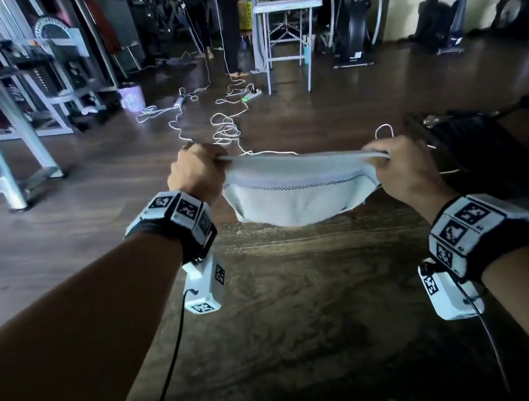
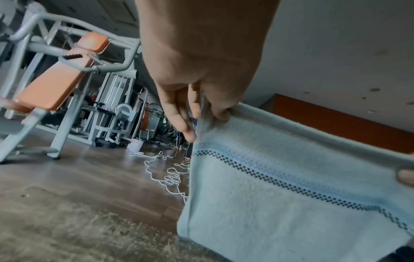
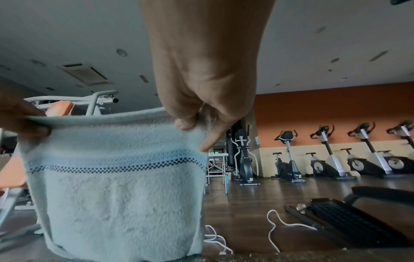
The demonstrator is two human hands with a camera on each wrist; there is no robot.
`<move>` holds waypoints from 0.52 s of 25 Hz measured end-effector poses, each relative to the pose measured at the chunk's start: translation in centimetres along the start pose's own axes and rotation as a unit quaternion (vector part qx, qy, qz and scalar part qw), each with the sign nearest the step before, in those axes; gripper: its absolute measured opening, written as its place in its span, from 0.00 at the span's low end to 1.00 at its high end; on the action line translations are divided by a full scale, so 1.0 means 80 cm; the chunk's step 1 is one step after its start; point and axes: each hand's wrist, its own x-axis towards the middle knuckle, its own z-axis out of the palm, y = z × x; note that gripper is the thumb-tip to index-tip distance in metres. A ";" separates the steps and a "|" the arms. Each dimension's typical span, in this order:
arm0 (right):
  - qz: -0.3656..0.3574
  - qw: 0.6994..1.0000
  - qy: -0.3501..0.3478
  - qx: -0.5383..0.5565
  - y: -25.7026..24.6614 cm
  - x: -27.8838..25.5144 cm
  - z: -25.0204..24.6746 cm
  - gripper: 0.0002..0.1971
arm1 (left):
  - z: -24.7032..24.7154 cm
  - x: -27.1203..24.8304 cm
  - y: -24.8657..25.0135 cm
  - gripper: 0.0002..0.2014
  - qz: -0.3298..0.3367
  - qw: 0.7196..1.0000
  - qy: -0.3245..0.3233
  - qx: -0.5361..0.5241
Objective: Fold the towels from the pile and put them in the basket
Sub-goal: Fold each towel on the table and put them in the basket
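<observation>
Wood-grain table under pinched, fluffy towel.

Left hand pinches pale towel top corner; checkered stripe visible.

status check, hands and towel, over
Left hand and right hand pinch the towel's top corners. Towel hangs stretched above the table. Nothing in the way.

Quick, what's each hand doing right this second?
Left hand: pinching one top corner of the pale towel.
Right hand: pinching the other top corner, so the towel hangs stretched between them above the table.
</observation>
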 end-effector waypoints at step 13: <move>0.111 0.972 -0.055 0.199 0.021 -0.005 0.007 0.14 | 0.013 -0.008 -0.011 0.05 0.022 0.971 0.082 -0.224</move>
